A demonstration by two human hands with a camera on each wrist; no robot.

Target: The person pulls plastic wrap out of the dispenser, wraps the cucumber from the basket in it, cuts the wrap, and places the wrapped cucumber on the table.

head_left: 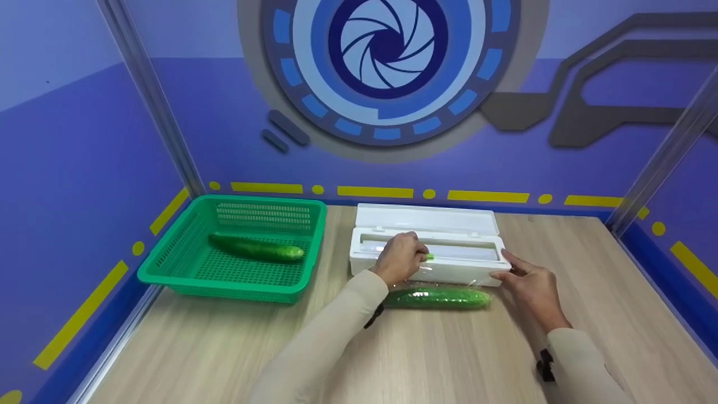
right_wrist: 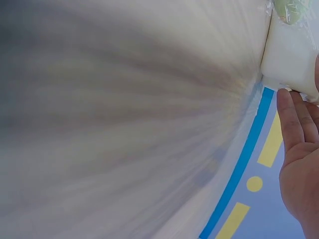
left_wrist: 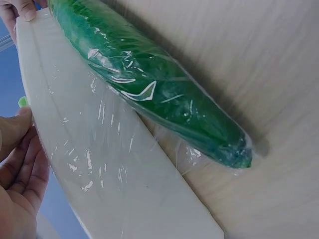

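A white cling film dispenser box [head_left: 449,273] stands on the table with its lid [head_left: 426,219] tipped back and a film roll [head_left: 460,251] inside. At the box's front edge my left hand [head_left: 401,258] pinches a small green slide cutter [head_left: 430,256]. My right hand [head_left: 533,292] grips the box's right end, thumb in front and fingers behind. A cucumber [head_left: 443,298] wrapped in clear film lies right before the box. In the left wrist view, film [left_wrist: 107,124] stretches from this cucumber over the box front.
A green plastic basket [head_left: 317,247] sits at the left, with another cucumber [head_left: 258,248] lying in it. Blue printed panels [head_left: 224,123] wall in the wooden table [head_left: 437,359] at the back and sides.
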